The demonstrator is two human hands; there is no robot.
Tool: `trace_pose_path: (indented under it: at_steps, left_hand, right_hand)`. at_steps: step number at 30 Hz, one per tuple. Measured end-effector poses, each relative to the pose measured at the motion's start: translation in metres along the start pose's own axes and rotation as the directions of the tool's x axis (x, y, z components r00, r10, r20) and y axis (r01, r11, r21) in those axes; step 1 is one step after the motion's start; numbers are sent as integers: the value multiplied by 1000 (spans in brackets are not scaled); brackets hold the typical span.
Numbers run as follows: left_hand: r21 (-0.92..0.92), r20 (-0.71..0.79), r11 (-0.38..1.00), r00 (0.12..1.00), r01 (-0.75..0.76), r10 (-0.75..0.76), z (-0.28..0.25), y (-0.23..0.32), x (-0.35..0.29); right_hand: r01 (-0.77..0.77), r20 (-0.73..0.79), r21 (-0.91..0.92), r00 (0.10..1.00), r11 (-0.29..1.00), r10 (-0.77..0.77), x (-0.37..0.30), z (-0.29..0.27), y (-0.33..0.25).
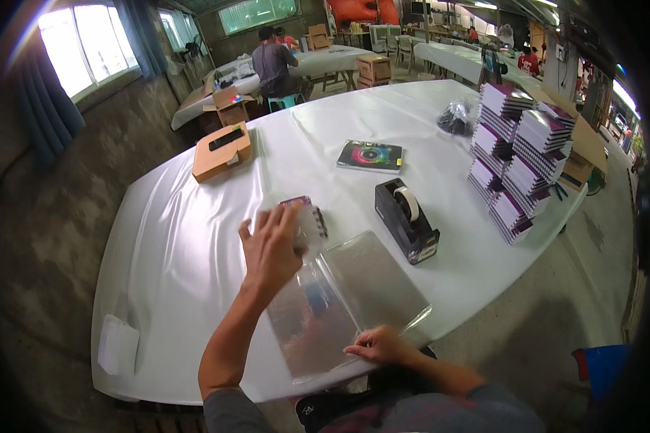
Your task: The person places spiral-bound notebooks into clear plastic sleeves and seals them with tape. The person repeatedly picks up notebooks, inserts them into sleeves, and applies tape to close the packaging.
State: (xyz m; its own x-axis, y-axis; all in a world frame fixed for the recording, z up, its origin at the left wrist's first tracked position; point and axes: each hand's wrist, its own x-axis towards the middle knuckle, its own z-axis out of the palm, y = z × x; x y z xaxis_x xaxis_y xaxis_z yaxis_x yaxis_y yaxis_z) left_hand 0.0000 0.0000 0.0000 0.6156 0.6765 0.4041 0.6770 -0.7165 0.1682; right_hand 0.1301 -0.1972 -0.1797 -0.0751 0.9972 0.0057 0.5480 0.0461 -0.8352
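Observation:
My left hand (271, 249) is raised over the near middle of the table, its fingers curled around a crumpled, slightly blurred piece of clear plastic (310, 232). Just beyond it lies a small spiral notebook (297, 200) with a purple cover and dark rings, partly hidden by the hand and the plastic. Flat clear plastic sleeves (375, 278) lie side by side in front of me. Close to the table's near edge, my right hand (380, 345) has its fingers pinched at the lower border of the sleeves.
A black tape dispenser (404, 224) stands right of the sleeves. Behind it is a dark-covered book (370, 156). Tall stacks of spiral notebooks (516, 169) rise at the right. A cardboard box (222, 153) holds a black object at far left; a white packet (118, 345) lies near left.

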Motion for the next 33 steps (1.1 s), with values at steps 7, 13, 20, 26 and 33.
trace_pose_path:
  at_steps: [7,13,20,26,33]
  left_hand:
    - [98,-285,995,958,-1,28,142,-87,44]
    - [37,14,979,979,202,-202,113,-50,17]
    - [-874,117,359,860,327,-497,203,-139,-8]
    - [-763,88,526,866,376,-492,206,-131,-2]
    - [-821,-42,496,836,283,-547,197,-122,-7]
  right_hand:
    - [107,-109,189,990,976,-87,-2,-1,5]
    - [43,-14,330,999,943,-41,-3,-9,4]
    - [197,-301,444,952,874,-61,119,-71,-9]
    - [-123,-22,881,954,456,300,273,-77,27]
    - [-109,148,929,985,354,-84,310,-52,5]
